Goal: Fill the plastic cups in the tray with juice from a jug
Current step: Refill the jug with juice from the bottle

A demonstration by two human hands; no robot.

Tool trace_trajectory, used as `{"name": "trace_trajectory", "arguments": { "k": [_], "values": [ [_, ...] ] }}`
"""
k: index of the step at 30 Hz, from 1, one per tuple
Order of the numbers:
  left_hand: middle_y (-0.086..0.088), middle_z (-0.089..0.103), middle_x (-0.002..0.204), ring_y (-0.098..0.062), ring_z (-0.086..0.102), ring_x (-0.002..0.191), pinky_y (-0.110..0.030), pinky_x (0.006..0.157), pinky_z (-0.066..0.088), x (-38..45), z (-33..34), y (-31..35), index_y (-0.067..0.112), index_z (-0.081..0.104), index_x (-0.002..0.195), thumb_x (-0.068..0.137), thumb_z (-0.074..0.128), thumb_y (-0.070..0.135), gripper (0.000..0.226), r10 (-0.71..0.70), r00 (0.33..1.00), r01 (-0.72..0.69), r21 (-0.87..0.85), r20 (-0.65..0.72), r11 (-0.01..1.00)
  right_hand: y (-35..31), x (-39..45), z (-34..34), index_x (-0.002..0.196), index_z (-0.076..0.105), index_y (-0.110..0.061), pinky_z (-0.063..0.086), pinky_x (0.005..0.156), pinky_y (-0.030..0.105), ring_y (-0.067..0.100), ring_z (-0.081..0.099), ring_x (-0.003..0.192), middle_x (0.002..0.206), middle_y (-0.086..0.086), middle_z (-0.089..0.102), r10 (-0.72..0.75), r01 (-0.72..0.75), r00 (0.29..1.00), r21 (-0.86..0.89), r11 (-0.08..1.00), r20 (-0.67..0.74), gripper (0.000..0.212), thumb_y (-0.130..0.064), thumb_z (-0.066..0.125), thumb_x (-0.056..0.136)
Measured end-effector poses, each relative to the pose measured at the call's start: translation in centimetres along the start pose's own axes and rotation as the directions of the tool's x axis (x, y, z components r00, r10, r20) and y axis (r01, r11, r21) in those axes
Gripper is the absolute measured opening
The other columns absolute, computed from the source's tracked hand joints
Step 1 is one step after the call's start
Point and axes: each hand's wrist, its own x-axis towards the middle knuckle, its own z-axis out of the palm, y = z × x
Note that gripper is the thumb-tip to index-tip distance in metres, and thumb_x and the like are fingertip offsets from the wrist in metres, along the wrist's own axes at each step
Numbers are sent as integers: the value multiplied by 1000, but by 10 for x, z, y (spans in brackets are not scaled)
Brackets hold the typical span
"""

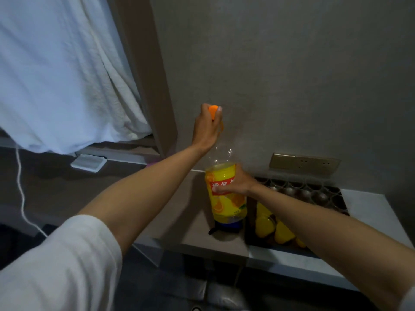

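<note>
A tall clear juice bottle [226, 198] with a yellow label stands upright on the bedside table [197, 221], about two thirds full of orange juice. My left hand [207, 129] grips its orange cap [213, 110] at the top. My right hand [235, 184] wraps around the bottle's labelled middle. To the right lies a dark tray [336, 196] of clear plastic cups; the near cups [267, 225] hold yellow juice, the far cups [303, 191] look empty. My right forearm hides part of the tray.
The grey wall rises just behind the bottle, with a socket panel [305, 163] above the tray. A bed with white sheets [56, 75] fills the left. A white cable [21, 187] hangs down at the left. The table's front edge drops off to a dark floor.
</note>
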Motion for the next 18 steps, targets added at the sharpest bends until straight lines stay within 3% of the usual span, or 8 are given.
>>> {"name": "trace_trajectory", "arguments": {
  "k": [5,10,13,15,18],
  "values": [
    [-12,58,91,-35,60,82,-42,67,44,-5,-24,-18,10,45,109,104,48,45,36,44,998,-41,63,-46,997,-19,12,32,147,27,-31,57,95,45,22,61,119,131,-6,57,0,-1,1000,52,999,30,144,-72,97,27],
    [-16,58,97,-28,56,84,-38,71,38,-14,-48,-31,2,49,111,104,53,35,34,83,995,-78,93,-56,993,-46,9,57,150,18,-20,49,106,46,22,52,125,135,-1,50,-20,16,998,66,998,53,132,-43,101,50],
    [-15,58,99,-28,57,86,-35,72,41,-17,-61,-43,6,48,112,104,52,38,33,89,996,-85,107,-31,991,-49,17,73,146,24,-19,48,108,46,22,54,127,135,0,53,-55,53,998,66,996,38,132,-42,103,43],
    [-14,59,100,-29,58,88,-36,73,43,-18,-67,-52,11,46,111,104,50,42,32,86,996,-82,120,-25,989,-49,24,81,144,29,-17,47,107,41,17,53,122,132,-2,53,-72,70,997,56,996,32,123,-34,103,48],
    [-13,59,99,-27,59,87,-38,73,44,-17,-73,-64,13,45,110,104,48,45,32,78,997,-78,133,3,988,-49,39,89,139,46,-24,51,104,38,15,60,120,128,-8,62,-98,97,994,36,995,44,112,-49,102,45]
  ]
}}
